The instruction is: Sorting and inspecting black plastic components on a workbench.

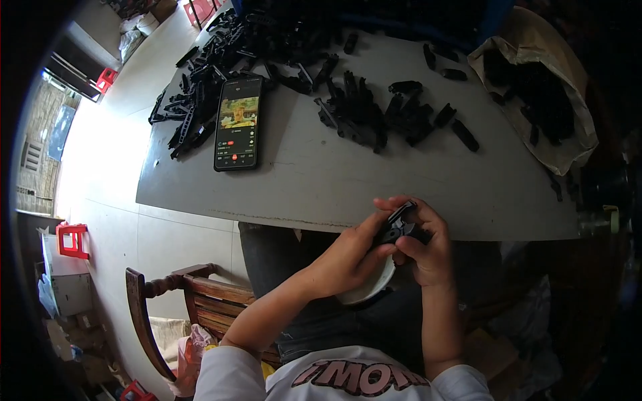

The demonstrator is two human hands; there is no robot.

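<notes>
A small black plastic part (400, 226) sits right of frame centre, pinched between the left hand (348, 257) and right hand (428, 250), fingers pressed around it. Under them lies a white bowl (372, 287). Above, a grey table (374, 180) carries a phone (238, 122) at upper left and loose black parts (374, 110).

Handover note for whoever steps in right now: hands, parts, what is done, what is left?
Left hand and right hand together grip one small black plastic part at the near edge of the grey table.
Loose black parts are heaped mid-table and far left; more fill the open bag.
Phone lies screen up.
Finished pieces: cannot tell.
Left: the heaps.
</notes>
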